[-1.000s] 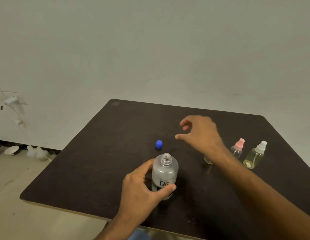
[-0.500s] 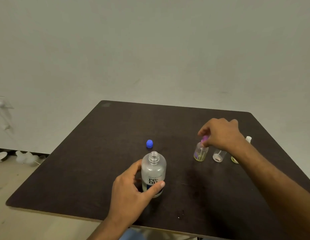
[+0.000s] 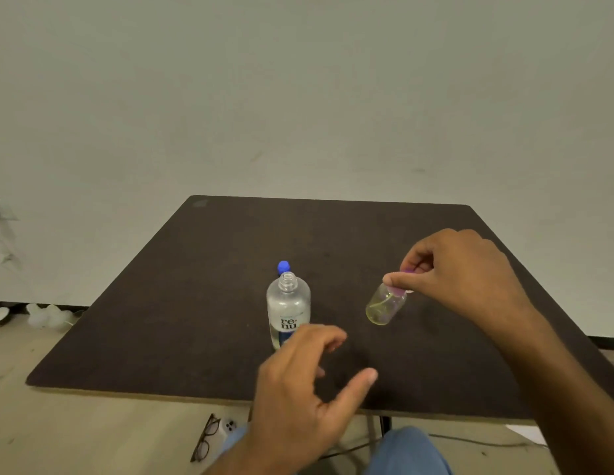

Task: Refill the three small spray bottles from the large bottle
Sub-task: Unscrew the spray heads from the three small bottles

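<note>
The dark table (image 3: pixel 182 303) runs bare from its left edge to the large bottle (image 3: pixel 287 310), leaving broad open room on that side. The large bottle stands upright near the table's middle, long axis vertical, open neck pointing up, label reading "re-nu". Just behind the large bottle lies a blue cap (image 3: pixel 283 266), touching or nearly so; which cannot be told. In front and slightly right of the large bottle the left hand (image 3: pixel 298 389) hovers with fingers spread wide, gripping nothing, apart from the bottle. Right of the large bottle, the right hand (image 3: pixel 459 272) pinches the pink top of a small spray bottle (image 3: pixel 384 306), which is lifted and tilted, its base down-left toward the large bottle. Under the near edge lie glasses (image 3: pixel 204 438) on the floor.
</note>
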